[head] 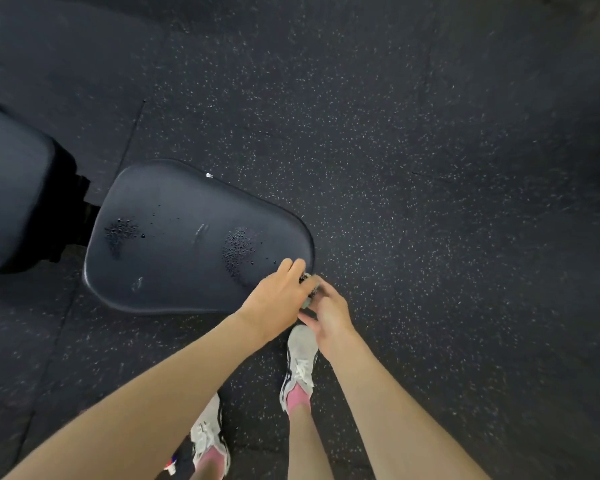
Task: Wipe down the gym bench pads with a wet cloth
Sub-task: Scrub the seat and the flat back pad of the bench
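A dark blue seat pad [174, 237] of the gym bench lies left of centre, with two patches of water droplets on it. The back pad [11, 188] shows at the far left. My left hand [274, 292] and my right hand [329, 313] meet just off the seat pad's near right corner. Both hold a small bunched grey-green cloth [309, 289] between them. Most of the cloth is hidden by my fingers.
Black speckled rubber flooring [430, 168] spreads all round the bench. My two feet in grey shoes [300, 362] and pink socks stand below the hands, close to the pad's near edge. A dark bench frame joint [80, 216] sits between the two pads.
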The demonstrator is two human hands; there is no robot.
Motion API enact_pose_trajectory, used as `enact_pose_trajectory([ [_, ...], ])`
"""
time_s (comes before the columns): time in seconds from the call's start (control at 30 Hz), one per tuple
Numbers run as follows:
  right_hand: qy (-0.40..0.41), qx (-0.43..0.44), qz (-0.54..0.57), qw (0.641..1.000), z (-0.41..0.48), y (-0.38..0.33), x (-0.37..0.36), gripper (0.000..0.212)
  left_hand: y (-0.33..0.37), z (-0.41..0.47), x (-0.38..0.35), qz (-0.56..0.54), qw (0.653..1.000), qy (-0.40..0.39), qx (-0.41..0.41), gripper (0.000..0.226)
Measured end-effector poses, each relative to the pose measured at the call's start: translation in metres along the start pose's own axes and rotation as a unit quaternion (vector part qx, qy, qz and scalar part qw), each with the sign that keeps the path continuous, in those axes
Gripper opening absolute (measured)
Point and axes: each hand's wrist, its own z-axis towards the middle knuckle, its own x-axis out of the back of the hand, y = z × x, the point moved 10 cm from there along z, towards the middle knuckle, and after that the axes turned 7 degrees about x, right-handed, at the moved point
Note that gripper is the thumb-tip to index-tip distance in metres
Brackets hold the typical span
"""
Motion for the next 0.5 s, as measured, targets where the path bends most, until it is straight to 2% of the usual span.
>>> enact_pose_trajectory([
  [0.07, 0.006, -0.001, 0.038, 0.999, -0.004, 0.001, 0.001, 0.040, 0.000, -0.001, 0.002, 0.038, 0.999, -0.004, -0.018, 0.042],
  [0.13, -0.002, -0.005, 0.056, 0.998, -0.006, 0.002, 0.000, 0.044, 0.003, 0.003, 0.006, 0.082, 0.994, 0.009, -0.070, 0.038],
  [0.2, -0.013, -0.005, 0.043, 0.999, -0.006, 0.001, -0.001, 0.048, 0.009, 0.009, 0.010, 0.122, 0.983, 0.028, -0.132, 0.034],
  [0.23, -0.017, -0.006, 0.033, 0.999, -0.006, 0.001, -0.001, 0.049, 0.008, 0.014, 0.016, 0.126, 0.982, 0.040, -0.133, 0.032],
  [0.37, -0.020, -0.016, 0.011, 1.000, -0.006, -0.002, 0.000, 0.042, -0.030, 0.055, 0.041, 0.035, 0.997, 0.072, 0.009, 0.040],
  [0.5, 0.024, -0.002, -0.033, 0.999, 0.001, -0.014, 0.007, 0.036, -0.071, 0.078, 0.059, -0.050, 0.985, 0.106, 0.129, 0.040],
])
